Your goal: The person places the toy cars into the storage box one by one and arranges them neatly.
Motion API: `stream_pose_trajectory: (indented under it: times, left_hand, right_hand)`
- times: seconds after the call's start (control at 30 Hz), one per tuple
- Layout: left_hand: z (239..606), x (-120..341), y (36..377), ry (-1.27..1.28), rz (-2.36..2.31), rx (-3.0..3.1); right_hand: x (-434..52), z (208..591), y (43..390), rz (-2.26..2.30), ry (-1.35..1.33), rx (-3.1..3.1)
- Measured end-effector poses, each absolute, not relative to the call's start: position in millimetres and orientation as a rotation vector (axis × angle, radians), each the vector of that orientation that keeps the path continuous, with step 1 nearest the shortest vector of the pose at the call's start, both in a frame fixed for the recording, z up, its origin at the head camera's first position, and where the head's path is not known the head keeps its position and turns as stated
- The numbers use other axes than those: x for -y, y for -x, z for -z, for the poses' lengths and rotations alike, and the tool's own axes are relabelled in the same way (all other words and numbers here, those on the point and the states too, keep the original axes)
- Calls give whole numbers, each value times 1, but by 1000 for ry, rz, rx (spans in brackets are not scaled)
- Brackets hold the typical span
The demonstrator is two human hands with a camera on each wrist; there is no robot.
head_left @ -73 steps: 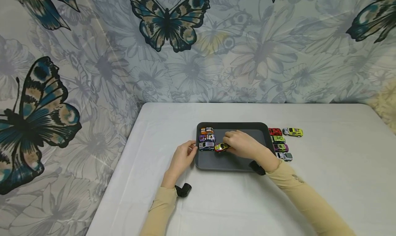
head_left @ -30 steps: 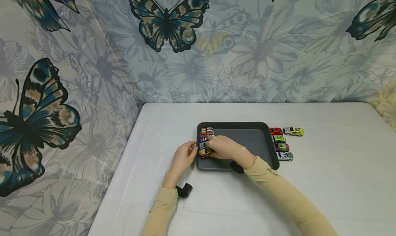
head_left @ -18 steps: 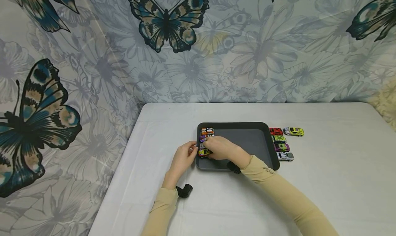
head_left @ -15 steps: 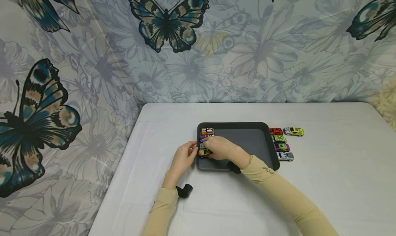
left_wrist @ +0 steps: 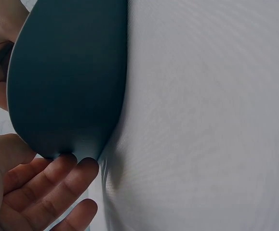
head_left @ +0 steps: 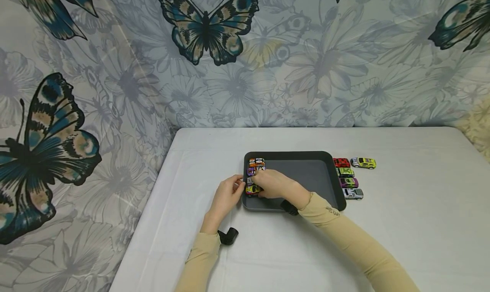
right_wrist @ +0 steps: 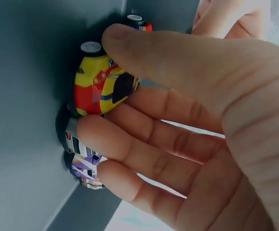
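Note:
A dark grey tray (head_left: 306,177) lies on the white table. Along its left wall stands a column of toy cars, with an orange car (head_left: 256,161) at the far end and a purple car (head_left: 253,171) behind my fingers. My right hand (head_left: 261,185) pinches a yellow-and-red car (head_left: 252,190) at the near end of that column. In the right wrist view the thumb and fingers of the right hand (right_wrist: 105,82) hold the yellow-and-red car (right_wrist: 100,89) beside a silver car (right_wrist: 79,144). My left hand (head_left: 239,185) rests its fingertips (left_wrist: 62,168) against the tray's left rim (left_wrist: 67,82).
Several toy cars stand on the table just right of the tray: a red car (head_left: 340,162), a yellow-green car (head_left: 363,162), a green car (head_left: 345,172), a purple car (head_left: 347,182) and a white car (head_left: 353,193). A butterfly-print cloth hangs behind the table.
My right hand has carried the yellow-and-red car from the tray's middle to the near end of the left column; over the last second it barely moves. The left hand stays at the rim.

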State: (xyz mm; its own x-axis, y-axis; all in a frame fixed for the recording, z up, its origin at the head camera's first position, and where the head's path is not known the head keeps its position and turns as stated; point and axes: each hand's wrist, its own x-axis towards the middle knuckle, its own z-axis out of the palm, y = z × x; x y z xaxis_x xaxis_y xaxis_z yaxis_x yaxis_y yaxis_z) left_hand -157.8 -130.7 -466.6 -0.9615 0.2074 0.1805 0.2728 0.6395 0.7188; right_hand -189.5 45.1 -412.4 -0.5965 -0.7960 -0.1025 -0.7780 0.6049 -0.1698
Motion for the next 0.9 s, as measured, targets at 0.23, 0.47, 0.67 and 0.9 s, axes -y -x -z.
stream_pose_trajectory:
  times: [0.23, 0.47, 0.67, 0.9]
  left_hand:
    - [467, 130, 157, 415, 1229, 2766]
    - [468, 130, 158, 429, 1239, 2754]
    - [468, 130, 158, 400, 1235, 2756]
    - [468, 131, 158, 411, 1238, 2748]
  right_hand:
    - [-46, 415, 190, 172, 1328, -2651]
    - [-45, 416, 193, 136, 1332, -2656]
    - [-43, 414, 193, 94, 1330, -2655]
    - [-40, 415, 192, 54, 1310, -2662]
